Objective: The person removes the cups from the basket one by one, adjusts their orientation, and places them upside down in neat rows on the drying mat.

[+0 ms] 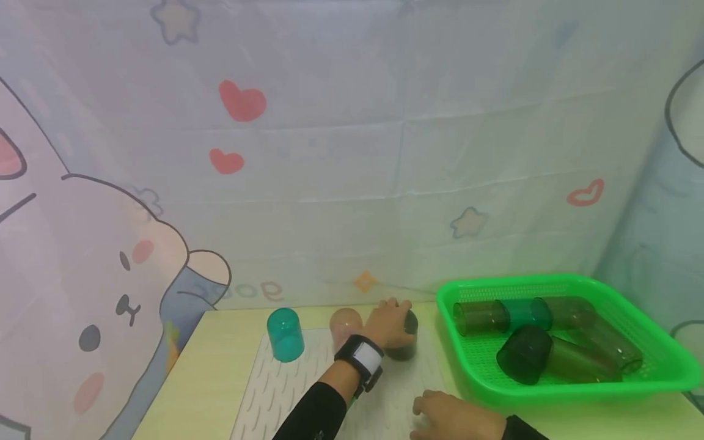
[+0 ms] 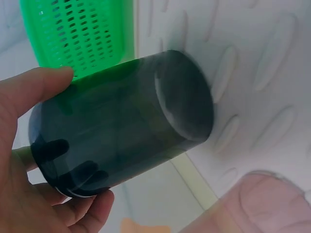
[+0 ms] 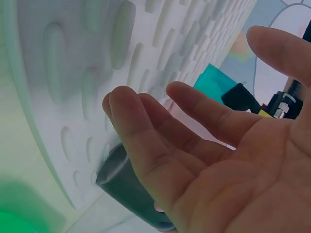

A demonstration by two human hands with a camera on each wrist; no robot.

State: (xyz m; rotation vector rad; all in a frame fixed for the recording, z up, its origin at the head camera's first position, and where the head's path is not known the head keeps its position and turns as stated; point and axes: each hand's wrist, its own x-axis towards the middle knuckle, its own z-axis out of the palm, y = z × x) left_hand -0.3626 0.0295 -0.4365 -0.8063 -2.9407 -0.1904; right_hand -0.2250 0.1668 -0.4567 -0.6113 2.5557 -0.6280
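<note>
My left hand grips a dark grey translucent cup around its upper end, thumb on one side and fingers on the other. The cup's far end meets the white ridged mat. Just left of that hand is a pink translucent cup, partly hidden by the wrist. Farther left on the mat stands a teal cup. My right hand hovers over the mat's near right side, its fingers loosely bent and holding nothing.
A green basket stands on the right of the pale yellow table. Inside lie several brownish cups, a teal one and a black one. A printed curtain hangs behind the table.
</note>
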